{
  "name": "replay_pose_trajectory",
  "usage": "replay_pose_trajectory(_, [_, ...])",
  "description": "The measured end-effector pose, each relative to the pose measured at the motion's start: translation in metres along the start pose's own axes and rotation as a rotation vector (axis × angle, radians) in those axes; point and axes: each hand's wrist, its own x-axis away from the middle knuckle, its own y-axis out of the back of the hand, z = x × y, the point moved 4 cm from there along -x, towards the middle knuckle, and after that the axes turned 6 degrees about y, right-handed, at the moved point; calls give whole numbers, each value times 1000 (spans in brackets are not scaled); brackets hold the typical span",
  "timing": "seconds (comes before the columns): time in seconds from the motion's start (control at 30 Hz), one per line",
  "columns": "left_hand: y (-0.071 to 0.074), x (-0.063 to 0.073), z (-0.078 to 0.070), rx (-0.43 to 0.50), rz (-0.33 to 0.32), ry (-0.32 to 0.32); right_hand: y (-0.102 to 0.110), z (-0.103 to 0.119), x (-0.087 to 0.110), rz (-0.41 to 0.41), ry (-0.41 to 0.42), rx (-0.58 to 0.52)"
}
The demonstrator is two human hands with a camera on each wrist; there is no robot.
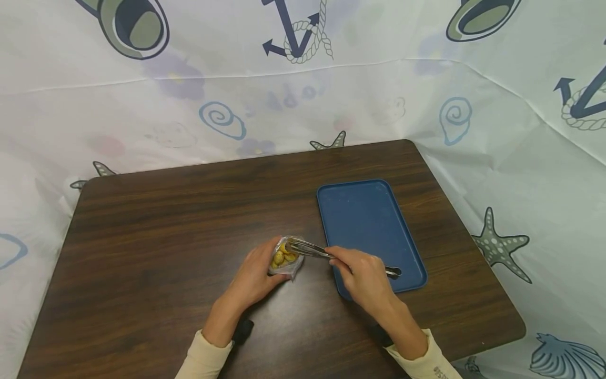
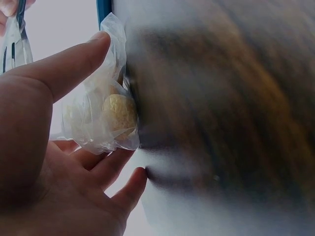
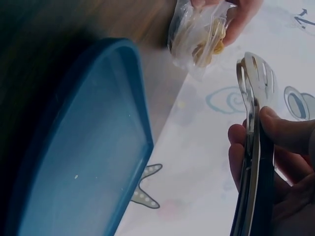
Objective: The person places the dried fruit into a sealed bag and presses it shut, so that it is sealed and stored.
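Observation:
My left hand (image 1: 255,276) grips a clear plastic bag (image 2: 91,115) from its left side, thumb on one side and fingers on the other. The bag stands on the table with its mouth open. Inside are several yellowish-brown rounded pieces (image 1: 279,258), which look like food; their kind is unclear. My right hand (image 1: 364,271) holds metal tongs (image 3: 256,118) with slotted heads and dark handles, pinched between thumb and fingers. Over the bag's mouth, the tong heads lie close together. A sliver of yellowish colour shows between them in the right wrist view; I cannot tell whether they hold a piece.
A blue rectangular tray (image 1: 360,216) with a raised rim lies right of the bag, partly under my right hand and the tong handles. The dark wood-grain table (image 1: 156,252) extends to the left. Behind it hangs a white sheet (image 1: 369,95) with sea prints.

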Motion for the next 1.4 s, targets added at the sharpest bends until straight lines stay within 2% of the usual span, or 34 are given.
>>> replay_pose_trajectory(0.2, [0, 0, 0, -1, -6, 2, -2, 4, 1, 85, 7, -33])
replay_pose_trajectory(0.33, [0, -1, 0, 1, 3, 11, -4, 2, 2, 163, -23, -54])
replay_pose_trajectory(0.47, [1, 0, 0, 1, 17, 21, -1, -3, 4, 181, -67, -56])
replay_pose_trajectory(0.73, [0, -1, 0, 0, 14, 9, 8, -16, 6, 153, -139, -71])
replay_pose_trajectory(0.9, [0, -1, 0, 2, 28, 20, 10, -22, 7, 123, -156, -65])
replay_pose_trajectory(1.03, [0, -2, -1, 2, 35, 27, 11, -26, 8, 80, -140, -36])
replay_pose_trajectory(1.23, [-1, -2, 0, -1, 36, 24, 12, -30, 9, 14, -80, 64])
replay_pose_trajectory(1.4, [-1, -2, 0, -3, 30, 21, 13, -35, 9, -33, -98, 78])
